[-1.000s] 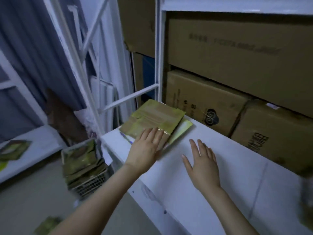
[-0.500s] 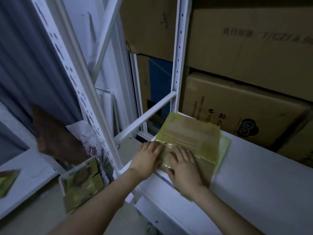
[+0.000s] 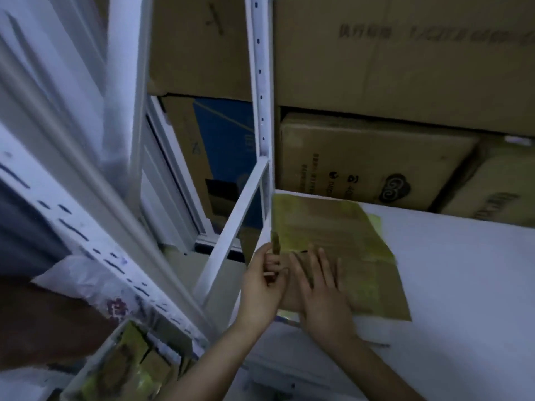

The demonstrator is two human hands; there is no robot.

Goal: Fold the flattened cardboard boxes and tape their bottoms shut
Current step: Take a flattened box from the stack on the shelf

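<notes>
Head view: flattened boxes point(image 3: 333, 227) lie on the shelf point(image 3: 463, 270), just right of the white upright point(image 3: 260, 111). Half a second ago both our palms lay flat. Now our left hand point(image 3: 260, 287) pinches a raised corner flap point(image 3: 275, 245), and our right hand point(image 3: 321, 296) stays spread, pressing the stack. We're likely separating the top blank. Nothing is folded or taped yet.

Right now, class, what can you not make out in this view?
Head view:
Stack of flattened boxes: count hidden under the top one and the right hand.
Flap pinched by the left hand: its box unclear, blurred.
Top carton print: blurred.
Basket: contents blurred, cut off by the bottom edge.
</notes>
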